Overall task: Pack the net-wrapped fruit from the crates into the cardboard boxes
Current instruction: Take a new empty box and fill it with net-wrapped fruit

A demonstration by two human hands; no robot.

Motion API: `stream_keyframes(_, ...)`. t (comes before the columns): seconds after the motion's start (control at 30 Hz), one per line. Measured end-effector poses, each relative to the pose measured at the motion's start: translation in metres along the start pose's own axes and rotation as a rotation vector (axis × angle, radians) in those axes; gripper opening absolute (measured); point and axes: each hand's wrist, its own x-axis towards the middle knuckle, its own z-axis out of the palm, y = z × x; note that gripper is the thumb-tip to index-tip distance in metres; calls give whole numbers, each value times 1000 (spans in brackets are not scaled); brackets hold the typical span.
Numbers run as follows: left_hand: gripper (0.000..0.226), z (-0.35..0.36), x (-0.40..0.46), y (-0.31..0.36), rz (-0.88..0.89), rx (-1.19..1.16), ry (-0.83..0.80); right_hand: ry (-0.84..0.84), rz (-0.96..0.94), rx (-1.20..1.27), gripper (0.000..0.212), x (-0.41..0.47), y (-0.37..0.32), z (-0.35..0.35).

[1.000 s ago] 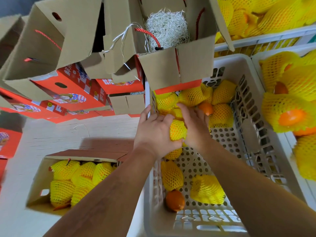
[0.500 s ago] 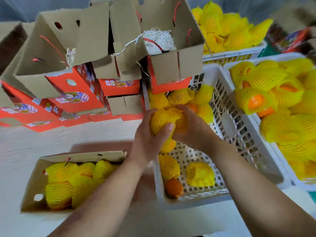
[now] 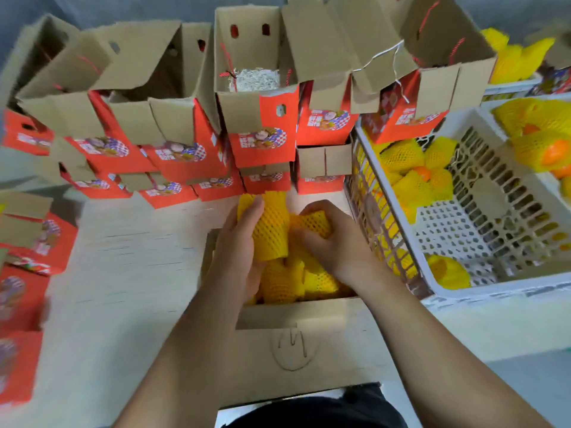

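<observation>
Your left hand (image 3: pixel 238 242) grasps 1 yellow foam-net-wrapped fruit (image 3: pixel 272 230); your right hand (image 3: pixel 333 242) clutches another (image 3: pixel 315 223), both over the open brown cardboard box (image 3: pixel 293 316) beside the white plastic crate (image 3: pixel 401 230).

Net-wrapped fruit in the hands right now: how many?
2. The left hand grips one net-wrapped fruit; the right hand grips another. Both sit over the open cardboard box. More may be hidden behind the hands.
</observation>
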Motion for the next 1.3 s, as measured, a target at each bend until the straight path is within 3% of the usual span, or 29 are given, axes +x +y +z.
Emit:
stream_keyframes(0.1, 54, -50, 8, 3, -75, 14, 14, 50, 93, 66, 28, -4, 0, 24)
stream_keyframes(0.17, 49, -75, 12, -1, -139, -97, -3, 75, 195, 52, 24, -8, 7, 26)
stream_keyframes(0.23, 45, -90, 12, -5, -176, -232, -83, -41, 315, -18, 38, -10, 8, 29)
stream_keyframes(0.3, 42, -94, 12, -11, -178, -207, -106, -247, 391, -105, 47, -12, 6, 42)
stream_keyframes(0.4, 45, -87, 15, -19, -58, 290, -40, -387, 330, -305, 65, -15, 4, 71)
stream_keyframes(0.53, 56, -76, 11, -36, 246, 1206, -22, -327, 274, -611, 74, -19, 7, 89)
stream_keyframes(0.6, 57, -70, 9, -47, 273, 1438, -4, -291, 257, -735, 74, -25, 9, 89)
stream_keyframes(0.7, 52, -62, 17, -48, 289, 1652, -28, -279, 298, -712, 82, -29, 14, 87)
stream_keyframes(0.8, 56, -63, 31, -41, 156, 1600, -89, -255, 294, -709, 99, -32, 11, 86)
stream_keyframes(0.87, 63, -63, 32, -37, 126, 1505, -110, -143, 219, -642, 101, -39, 8, 86)
stream_keyframes(0.97, 52, -61, 25, -32, 220, 1290, -15, 48, 67, -351, 73, -49, 9, 77)
stream_keyframes(1.03, 26, -55, 21, -29, 405, 1153, 41, 186, 42, -145, 47, -49, 12, 64)
stream_keyframes(1.1, 19, -41, 15, -25, 595, 949, 16, 314, 102, 42, 30, -46, 13, 49)
stream_keyframes(1.2, 18, 2, 7, -21, 631, 748, -120, 410, 118, 239, 26, -41, 17, 23)
stream_keyframes(1.3, 19, 62, 3, -36, 645, 775, -306, 440, 85, 231, 28, -35, 25, -13)
